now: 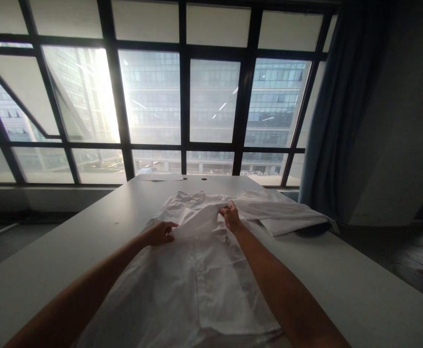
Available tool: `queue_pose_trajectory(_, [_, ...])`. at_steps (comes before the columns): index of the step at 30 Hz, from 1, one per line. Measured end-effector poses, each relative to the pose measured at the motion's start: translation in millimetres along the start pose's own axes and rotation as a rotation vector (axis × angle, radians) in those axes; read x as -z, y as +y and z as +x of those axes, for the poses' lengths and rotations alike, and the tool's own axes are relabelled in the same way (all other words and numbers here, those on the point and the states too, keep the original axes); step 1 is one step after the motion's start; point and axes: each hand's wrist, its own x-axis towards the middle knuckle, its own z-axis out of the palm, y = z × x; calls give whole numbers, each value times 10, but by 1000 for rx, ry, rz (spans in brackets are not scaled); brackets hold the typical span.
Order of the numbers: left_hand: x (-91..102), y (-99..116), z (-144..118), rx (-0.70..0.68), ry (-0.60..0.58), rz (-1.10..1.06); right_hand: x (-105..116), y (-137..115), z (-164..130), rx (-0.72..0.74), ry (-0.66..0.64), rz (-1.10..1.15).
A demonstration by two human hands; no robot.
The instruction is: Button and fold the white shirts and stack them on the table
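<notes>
A white button-front shirt (175, 280) lies spread on the table, its collar (190, 197) at the far end and its hem towards me. Across its upper chest runs a folded strip of the shirt's cloth, which looks like a sleeve (199, 222). My left hand (161, 233) is closed on the left end of this strip, thumb and forefinger pinching it. At the strip's upper right end, my right hand (230, 216) grips the cloth with curled fingers. The other sleeve (284, 211) stretches out to the right over the table.
The long white table (99, 222) reaches to the windows, with a round cable hole (204, 179) near its far edge. Flat white sheets (161, 177) lie at the far left. Under the right sleeve is a dark flat thing (315, 229). A blue curtain (327, 125) hangs right.
</notes>
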Motion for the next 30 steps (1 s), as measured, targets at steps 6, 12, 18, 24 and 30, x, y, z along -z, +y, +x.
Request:
queue_pose_trajectory(6, [48,70,-97,-180,145,148,715,-36,-265,-41,-538,348])
queue_pose_trajectory(12, [157,-86,-82,-64,-143,-118,957,139,-519,-268,-546,38])
queue_pose_trajectory(18, [92,-254,-3,395,289,263,903,-57,-711,-306,-489,-411])
queue_pose_trajectory(24, [33,-430,-123,655,353,225,922,-160,-774,-306,-685,-619])
queue_pose_trajectory(30, [155,-591,-202,746,424,109,1069,-90,-904,-385,-637,-298])
